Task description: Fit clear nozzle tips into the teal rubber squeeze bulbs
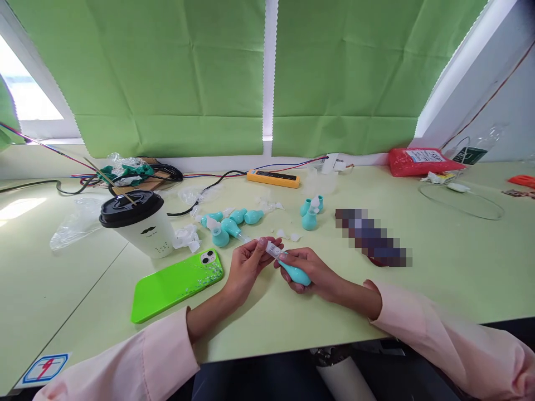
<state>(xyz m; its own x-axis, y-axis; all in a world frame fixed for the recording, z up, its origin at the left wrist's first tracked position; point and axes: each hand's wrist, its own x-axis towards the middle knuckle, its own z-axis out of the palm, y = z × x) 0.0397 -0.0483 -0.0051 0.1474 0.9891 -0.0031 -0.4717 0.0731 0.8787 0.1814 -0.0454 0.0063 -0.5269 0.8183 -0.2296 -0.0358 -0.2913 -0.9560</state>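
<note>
My right hand (317, 273) is wrapped round a turquoise squeeze bulb (297, 274), which looks like a nasal aspirator. At the bulb's narrow end is a clear plastic tip (273, 250), pinched between the thumb and fingers of my left hand (246, 266). Whether the tip is fully seated on the bulb cannot be made out. Just beyond my left hand lie several more turquoise bulbs (253, 216), some with clear tips; one bulb (220, 236) stands upright. Farther right, another upright bulb (309, 221) with a clear tip has small turquoise pieces close behind it.
Left of my hands are a green-cased phone (175, 287), a lidded paper cup (144, 234) and crumpled tissue (187, 238). A yellow power strip (273, 178) and cables run along the back. On the right lie a pixelated dark object (371, 239), a red package (422, 161) and a white cable (460, 209).
</note>
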